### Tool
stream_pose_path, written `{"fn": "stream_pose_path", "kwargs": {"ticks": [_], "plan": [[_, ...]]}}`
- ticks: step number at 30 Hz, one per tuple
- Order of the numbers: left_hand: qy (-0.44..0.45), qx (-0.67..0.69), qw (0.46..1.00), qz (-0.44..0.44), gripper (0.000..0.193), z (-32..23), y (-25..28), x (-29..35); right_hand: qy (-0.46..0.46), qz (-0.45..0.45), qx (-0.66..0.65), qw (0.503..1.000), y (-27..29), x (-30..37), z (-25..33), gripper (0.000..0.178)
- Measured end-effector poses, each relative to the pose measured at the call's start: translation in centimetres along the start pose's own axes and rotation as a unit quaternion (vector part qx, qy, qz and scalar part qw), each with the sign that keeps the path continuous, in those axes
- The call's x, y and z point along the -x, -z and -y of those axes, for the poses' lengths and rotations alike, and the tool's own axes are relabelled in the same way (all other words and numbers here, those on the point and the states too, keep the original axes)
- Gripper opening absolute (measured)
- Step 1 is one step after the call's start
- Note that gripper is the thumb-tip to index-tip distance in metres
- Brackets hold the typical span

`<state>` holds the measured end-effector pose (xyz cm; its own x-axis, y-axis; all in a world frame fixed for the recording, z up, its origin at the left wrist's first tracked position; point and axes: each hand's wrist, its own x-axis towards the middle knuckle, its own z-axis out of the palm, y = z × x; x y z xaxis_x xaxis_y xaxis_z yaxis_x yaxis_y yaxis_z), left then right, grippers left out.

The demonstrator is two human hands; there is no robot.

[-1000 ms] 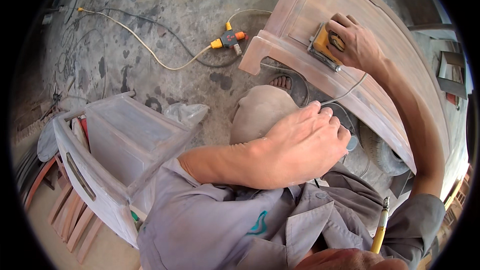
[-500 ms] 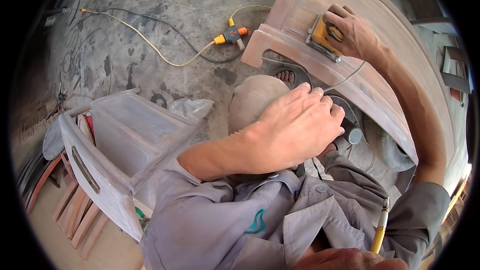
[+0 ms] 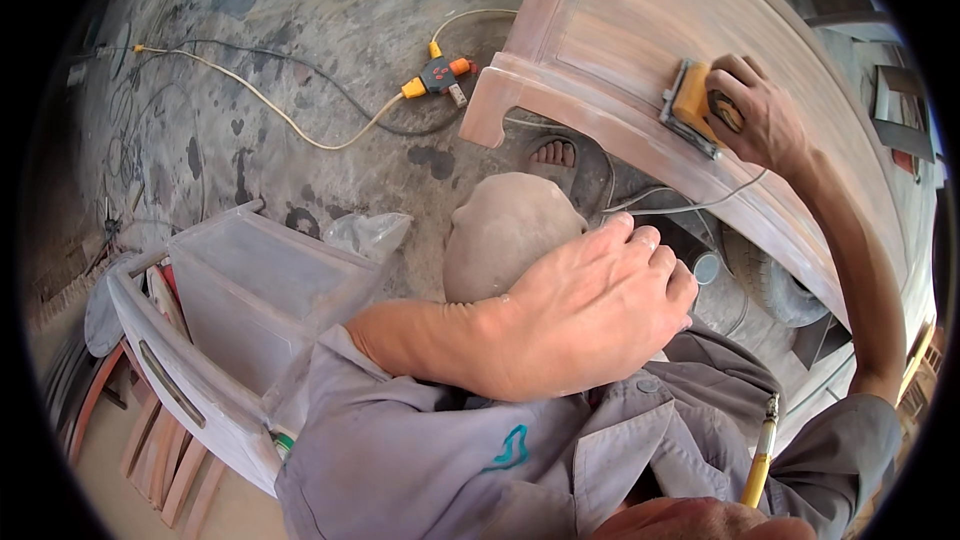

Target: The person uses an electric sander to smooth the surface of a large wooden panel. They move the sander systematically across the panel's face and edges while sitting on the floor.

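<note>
My right hand (image 3: 758,112) grips a yellow-and-black power sander (image 3: 692,105). Its pad lies against the panel of a brown wooden furniture piece (image 3: 610,15), close to the raised lower rail. From the sander a grey cord (image 3: 700,205) runs down toward the floor. Nearer to me, my left hand (image 3: 590,315) is bent across my front, beside my dusty raised knee (image 3: 510,235). Its fingers curl downward with the back of the hand up, hiding the palm and anything in it.
On the floor at upper left lie a multi-way plug adapter (image 3: 437,75) and trailing cables (image 3: 285,115). A greyish wooden frame piece (image 3: 270,280) stands at left by a clear plastic bag (image 3: 368,232). Curved wooden slats (image 3: 165,460) lie beyond it. A wheel (image 3: 770,280) sits below the panel.
My right hand has slid the sander rightward along the panel. My left hand sits slightly lower in the picture, still curled. The whole view has shifted a little.
</note>
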<state>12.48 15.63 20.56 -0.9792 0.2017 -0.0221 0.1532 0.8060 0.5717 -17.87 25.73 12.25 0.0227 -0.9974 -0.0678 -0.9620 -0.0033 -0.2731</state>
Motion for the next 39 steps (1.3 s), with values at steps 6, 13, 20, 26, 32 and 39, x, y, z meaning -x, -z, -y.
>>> {"fn": "stream_pose_path", "kwargs": {"ticks": [6,13,20,26,32,39], "plan": [[0.03,-0.007,1.0,0.005,0.033,-0.1,0.4,-0.2,0.057,-0.043,0.031,0.997,-1.8,-9.7,3.0,0.03],[0.065,0.002,0.998,-0.024,0.031,0.2,0.3,0.0,0.065,-0.043,0.028,0.997,-1.9,-9.9,3.1,0.03],[0.034,0.021,0.999,-0.003,0.034,0.4,0.3,0.7,0.015,0.014,0.016,1.0,-0.1,-3.1,0.9,0.029],[0.012,0.017,1.0,-0.002,0.034,0.0,0.2,0.3,0.041,0.0,0.034,0.999,-0.7,-7.4,2.7,0.031],[0.06,-0.018,0.998,-0.003,0.032,-0.4,0.0,-0.1,0.059,-0.063,0.05,0.995,-2.7,-12.4,3.4,0.03],[0.081,-0.034,0.996,-0.01,0.034,-0.1,-0.2,0.0,0.036,-0.044,0.022,0.998,-1.5,-6.2,1.6,0.031]]}}
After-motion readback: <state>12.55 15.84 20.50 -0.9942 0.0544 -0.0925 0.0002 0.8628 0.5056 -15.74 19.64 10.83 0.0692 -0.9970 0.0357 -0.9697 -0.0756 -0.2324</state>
